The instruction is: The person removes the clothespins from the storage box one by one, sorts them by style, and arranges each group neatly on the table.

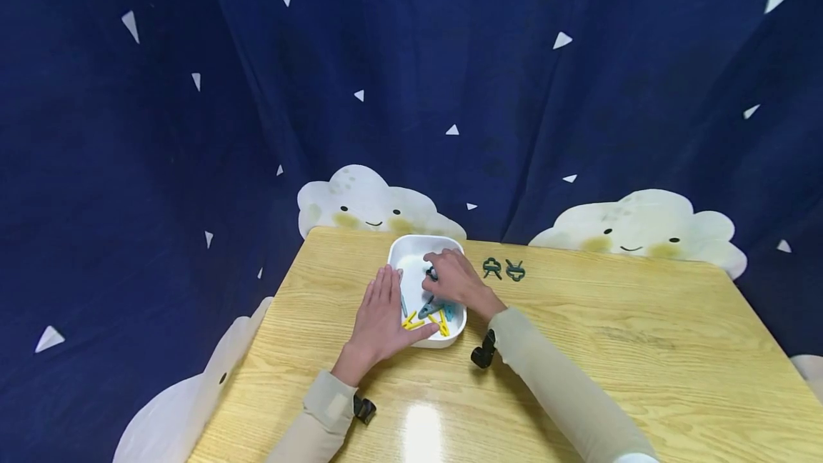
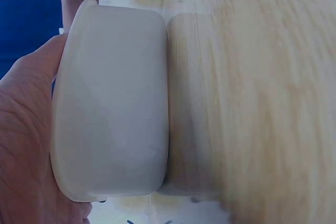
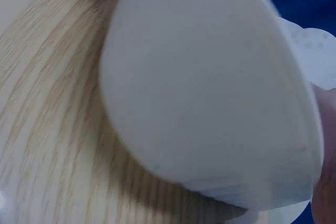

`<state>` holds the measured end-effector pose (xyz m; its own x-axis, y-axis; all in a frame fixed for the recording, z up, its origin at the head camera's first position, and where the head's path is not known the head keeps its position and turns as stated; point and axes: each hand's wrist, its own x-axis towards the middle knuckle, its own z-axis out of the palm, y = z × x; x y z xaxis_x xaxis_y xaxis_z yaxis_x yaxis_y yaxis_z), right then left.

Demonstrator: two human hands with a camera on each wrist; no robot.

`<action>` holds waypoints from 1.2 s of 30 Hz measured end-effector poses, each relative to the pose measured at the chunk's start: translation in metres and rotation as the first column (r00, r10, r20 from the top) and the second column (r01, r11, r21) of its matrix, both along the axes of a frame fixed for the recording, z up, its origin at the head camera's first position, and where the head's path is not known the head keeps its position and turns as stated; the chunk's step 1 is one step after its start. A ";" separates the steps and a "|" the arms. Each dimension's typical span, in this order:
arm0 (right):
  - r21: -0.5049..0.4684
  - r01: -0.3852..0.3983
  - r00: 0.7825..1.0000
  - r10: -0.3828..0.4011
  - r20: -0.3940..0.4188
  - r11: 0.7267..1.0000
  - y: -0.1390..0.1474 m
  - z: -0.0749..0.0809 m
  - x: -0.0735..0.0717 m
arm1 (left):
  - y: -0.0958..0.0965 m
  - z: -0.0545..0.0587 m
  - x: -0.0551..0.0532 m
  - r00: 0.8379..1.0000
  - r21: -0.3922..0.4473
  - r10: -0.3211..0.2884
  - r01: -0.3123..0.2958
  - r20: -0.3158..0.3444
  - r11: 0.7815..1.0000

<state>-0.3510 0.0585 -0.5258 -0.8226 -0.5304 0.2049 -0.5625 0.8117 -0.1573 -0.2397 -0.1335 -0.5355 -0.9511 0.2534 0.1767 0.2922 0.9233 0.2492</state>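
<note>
A white rectangular box (image 1: 418,241) stands on the table with yellow clothespins (image 1: 444,323) and blue-grey clothespins (image 1: 429,309) inside. My left hand (image 1: 381,313) lies along the box's left rim with straight fingers, its thumb stretched over the near end. In the left wrist view, that hand (image 2: 26,124) rests against the rim. Reaching over the right side, my right hand (image 1: 453,279) pinches a dark green clothespin (image 1: 431,274) inside the box, partly hidden by the fingers. The box's outer wall (image 3: 205,77) fills most of the right wrist view.
Two dark green clothespins (image 1: 504,269) lie side by side on the wooden table (image 1: 617,349), just right of the box. Behind the table hangs a dark blue curtain (image 1: 411,77) printed with clouds and white triangles.
</note>
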 end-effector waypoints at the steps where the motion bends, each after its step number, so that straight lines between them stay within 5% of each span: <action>1: 0.029 0.000 1.000 0.001 -0.015 1.000 -0.001 -0.001 0.000 | 0.000 0.000 0.000 1.000 -0.001 -0.001 0.001 -0.003 1.000; 14: 0.281 0.052 0.992 -0.017 -0.127 0.958 -0.003 -0.007 0.002 | 0.000 -0.001 0.000 1.000 0.000 -0.007 0.007 -0.008 1.000; 27: 0.240 -0.108 0.992 0.122 -0.043 0.965 -0.003 -0.010 0.001 | 0.000 -0.002 0.000 1.000 -0.015 -0.001 0.001 -0.004 1.000; 36: 0.310 -0.001 0.996 0.030 -0.088 0.951 -0.004 -0.009 -0.002 | 0.001 -0.001 -0.001 1.000 -0.012 0.000 0.000 -0.012 1.000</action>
